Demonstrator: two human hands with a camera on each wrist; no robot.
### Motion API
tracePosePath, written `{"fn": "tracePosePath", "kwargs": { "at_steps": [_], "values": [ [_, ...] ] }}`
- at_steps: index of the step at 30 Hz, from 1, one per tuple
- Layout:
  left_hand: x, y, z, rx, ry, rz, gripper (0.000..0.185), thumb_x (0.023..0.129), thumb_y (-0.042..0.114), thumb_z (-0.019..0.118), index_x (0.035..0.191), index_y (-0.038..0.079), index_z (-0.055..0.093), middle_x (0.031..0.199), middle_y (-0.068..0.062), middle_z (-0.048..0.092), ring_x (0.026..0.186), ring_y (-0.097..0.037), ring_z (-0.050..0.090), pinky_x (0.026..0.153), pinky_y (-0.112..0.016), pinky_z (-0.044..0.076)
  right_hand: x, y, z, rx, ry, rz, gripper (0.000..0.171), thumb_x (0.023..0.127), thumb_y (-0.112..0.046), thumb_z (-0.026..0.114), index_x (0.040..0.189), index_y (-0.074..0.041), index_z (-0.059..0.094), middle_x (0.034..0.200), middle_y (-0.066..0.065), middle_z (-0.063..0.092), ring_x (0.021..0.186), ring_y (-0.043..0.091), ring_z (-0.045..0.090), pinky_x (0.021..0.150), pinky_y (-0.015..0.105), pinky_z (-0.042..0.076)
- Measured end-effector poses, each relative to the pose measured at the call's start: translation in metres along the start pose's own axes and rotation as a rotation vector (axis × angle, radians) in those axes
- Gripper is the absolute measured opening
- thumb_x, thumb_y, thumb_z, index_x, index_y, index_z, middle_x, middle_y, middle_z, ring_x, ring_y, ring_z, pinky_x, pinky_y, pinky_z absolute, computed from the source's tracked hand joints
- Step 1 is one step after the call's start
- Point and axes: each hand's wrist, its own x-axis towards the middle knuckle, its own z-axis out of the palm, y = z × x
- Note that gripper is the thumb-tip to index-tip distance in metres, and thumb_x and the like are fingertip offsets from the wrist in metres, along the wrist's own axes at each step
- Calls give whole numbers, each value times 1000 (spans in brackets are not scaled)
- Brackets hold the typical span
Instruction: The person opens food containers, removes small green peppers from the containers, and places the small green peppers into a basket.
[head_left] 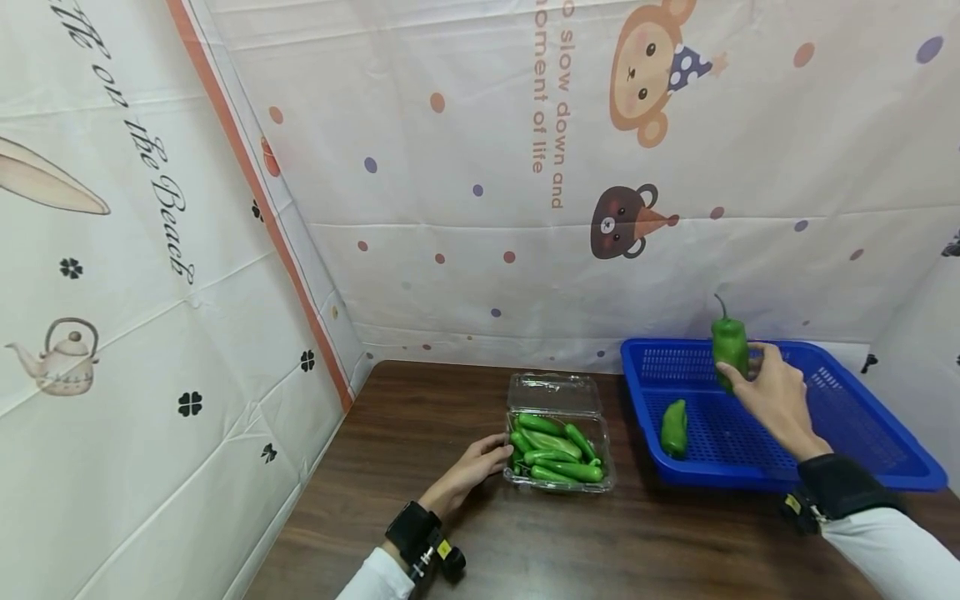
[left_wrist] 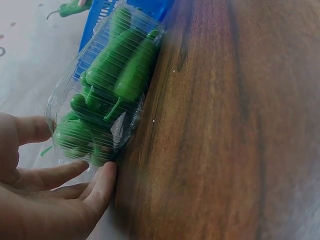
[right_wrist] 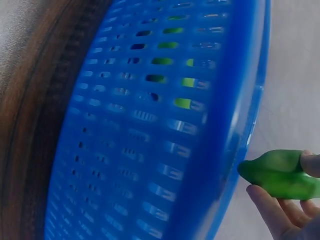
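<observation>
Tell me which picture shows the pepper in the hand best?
The head view: the whole pepper shows, stem up, held by the right hand over the blue basket. The right wrist view shows only its blurry end between the fingertips. The left wrist view shows just a tiny blurred bit in the top corner.

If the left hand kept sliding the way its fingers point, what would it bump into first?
The left hand already touches the clear plastic clamshell box of green peppers; that box comes first.
</observation>
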Motion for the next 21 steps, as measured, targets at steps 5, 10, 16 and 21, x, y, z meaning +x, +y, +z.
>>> {"fn": "tracePosePath", "kwargs": {
  "at_steps": [5, 10, 16, 21],
  "values": [
    [-1, 0, 0, -6, 6, 5, 64, 106, 37, 56, 156, 2, 37, 158, -26, 40, 142, -45, 45, 118, -56, 43, -4, 3, 6, 3, -26, -2, 68, 102, -31, 63, 142, 19, 39, 109, 45, 62, 89, 54, 66, 60, 53, 58],
    [-1, -1, 0, -10, 6, 6, 64, 106, 36, 56, 156, 1, 37, 158, -27, 40, 142, -45, 46, 118, -56, 43, -7, 8, 13, -19, -70, 14, 68, 100, -30, 67, 137, 22, 42, 102, 43, 65, 77, 46, 68, 53, 48, 58],
    [-2, -1, -1, -14, -3, 11, 65, 106, 37, 56, 157, 2, 36, 159, -27, 38, 143, -45, 45, 118, -56, 43, -9, 14, 18, -54, -138, 21, 71, 97, -32, 71, 132, 25, 46, 95, 40, 67, 67, 36, 68, 50, 43, 57],
    [-3, 0, 0, -10, 0, 6, 64, 106, 37, 55, 157, 3, 36, 159, -26, 38, 143, -45, 45, 118, -56, 43, -10, 15, 18, -94, -225, 14, 69, 97, -31, 71, 128, 26, 48, 88, 35, 67, 61, 28, 66, 47, 38, 54]
  ]
}}
